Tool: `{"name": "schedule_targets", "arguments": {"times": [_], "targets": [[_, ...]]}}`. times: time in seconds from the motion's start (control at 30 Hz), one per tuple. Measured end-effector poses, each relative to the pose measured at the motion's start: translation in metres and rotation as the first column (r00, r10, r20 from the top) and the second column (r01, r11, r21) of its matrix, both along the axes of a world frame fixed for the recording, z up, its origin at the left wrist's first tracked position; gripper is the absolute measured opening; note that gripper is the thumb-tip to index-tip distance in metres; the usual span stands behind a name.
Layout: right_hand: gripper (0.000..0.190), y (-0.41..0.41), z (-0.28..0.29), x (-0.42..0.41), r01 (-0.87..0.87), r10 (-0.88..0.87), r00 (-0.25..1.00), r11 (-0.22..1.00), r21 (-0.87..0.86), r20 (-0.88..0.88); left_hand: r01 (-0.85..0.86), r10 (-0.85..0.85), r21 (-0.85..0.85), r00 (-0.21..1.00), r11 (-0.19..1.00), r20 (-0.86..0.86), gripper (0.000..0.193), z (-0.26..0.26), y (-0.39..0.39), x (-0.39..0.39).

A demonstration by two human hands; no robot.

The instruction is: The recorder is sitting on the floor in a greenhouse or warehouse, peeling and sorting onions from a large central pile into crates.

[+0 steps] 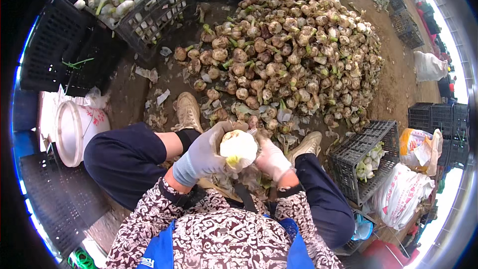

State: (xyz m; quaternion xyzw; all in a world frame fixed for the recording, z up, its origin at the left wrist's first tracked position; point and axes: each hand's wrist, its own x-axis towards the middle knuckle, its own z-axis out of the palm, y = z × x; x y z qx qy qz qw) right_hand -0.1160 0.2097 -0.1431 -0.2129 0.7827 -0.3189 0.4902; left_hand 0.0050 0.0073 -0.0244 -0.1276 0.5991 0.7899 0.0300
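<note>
My left hand (pixel 207 153), in a pale grey knit glove with a bluish cuff, grips a garlic bulb (pixel 239 149). The bulb is mostly white, with a brown patch on top and a yellow-green stub facing me. Close against its right side is my right hand (pixel 274 158), in a whitish-pink glove, blurred and with curled fingers. Whether those fingers hold a small tool or the bulb's skin cannot be made out. Beyond my shoes spreads a large heap of unpeeled garlic (pixel 291 52) with brown, soiled skins. Loose skins (pixel 254 179) lie below my hands, between my legs.
A black plastic crate (pixel 157 15) of white garlic stands at upper left. Another crate (pixel 338 168), tipped on its side, holds some bulbs at right. A white bucket (pixel 69 134) is by my left knee. Sacks (pixel 403 194) and stacked crates (pixel 438 119) line the right side.
</note>
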Motion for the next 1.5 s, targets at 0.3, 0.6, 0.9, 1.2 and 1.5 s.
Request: {"name": "schedule_targets", "arguments": {"times": [0.3, 0.6, 0.9, 1.2, 1.5], "targets": [[0.055, -0.031, 0.119, 0.020, 0.738, -0.360, 0.620, 0.571, -0.361, 0.697, -0.123, -0.006, -0.766, 0.986, 0.631, -0.164, 0.069, 0.002, 0.002, -0.004], [0.050, -0.031, 0.109, 0.030, 0.263, -0.341, 0.937, 0.825, -0.500, -0.071, -0.066, 0.013, -0.901, 0.998, 0.428, -0.067, 0.026, -0.008, 0.012, 0.001], [0.057, -0.041, 0.111, 0.044, 0.798, -0.320, 0.584, 0.394, -0.455, 0.747, -0.462, 0.389, 0.152, 0.851, 0.874, 0.353, 0.018, -0.018, 0.009, -0.004], [0.060, -0.044, 0.089, 0.021, 0.584, -0.353, 0.773, 0.721, -0.374, 0.527, -0.595, 0.435, 0.396, 0.794, 0.699, 0.425, 0.020, -0.023, 0.000, -0.009], [0.074, -0.038, 0.086, 0.025, 0.764, -0.190, 0.350, 0.625, -0.161, 0.917, -0.555, 0.563, 0.327, 0.823, 0.765, 0.078, 0.068, -0.022, -0.025, -0.011]]}}
